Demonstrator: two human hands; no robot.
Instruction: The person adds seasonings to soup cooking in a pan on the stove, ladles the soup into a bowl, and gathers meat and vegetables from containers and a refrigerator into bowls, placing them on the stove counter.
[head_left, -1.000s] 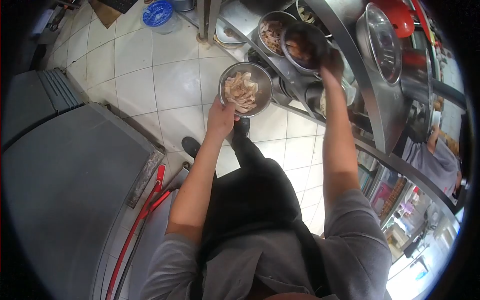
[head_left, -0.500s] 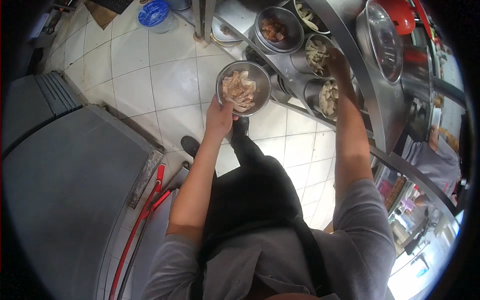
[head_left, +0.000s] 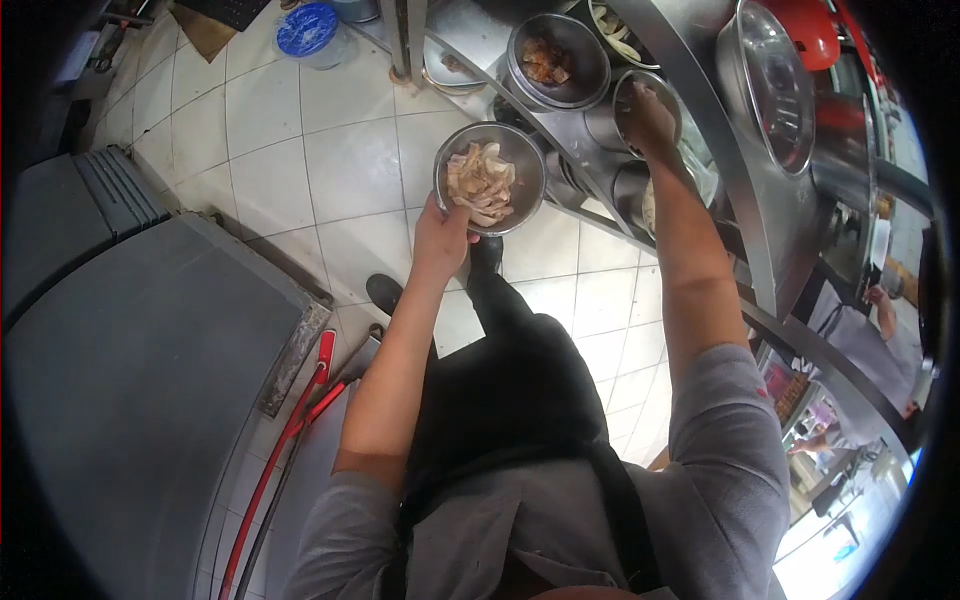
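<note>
My left hand [head_left: 445,238] is closed on the near left rim of a metal bowl [head_left: 530,160], which holds pale sliced food [head_left: 482,180]. On the metal shelf, my right hand [head_left: 650,118] reaches down into a round metal container [head_left: 603,126]. Its fingertips are inside and small in view, so what they grip, if anything, cannot be made out. Just left of that container sits a bowl of reddish-brown food [head_left: 546,62], stacked on another bowl. Nearer to me another container [head_left: 632,192] is partly hidden under my right forearm.
A shelf rail [head_left: 715,130] curves past my right arm. Beyond it are a large metal bowl [head_left: 765,85] and a red bowl [head_left: 805,35]. A blue-lidded tub [head_left: 308,32] stands on the tiled floor. Grey equipment [head_left: 130,400] fills the left. A co-worker [head_left: 865,360] is at the right.
The bowl of reddish-brown food has gone from my right hand onto the bowl at left, uncovering containers. My right hand has since moved down into one of them. My left hand keeps its bowl.
</note>
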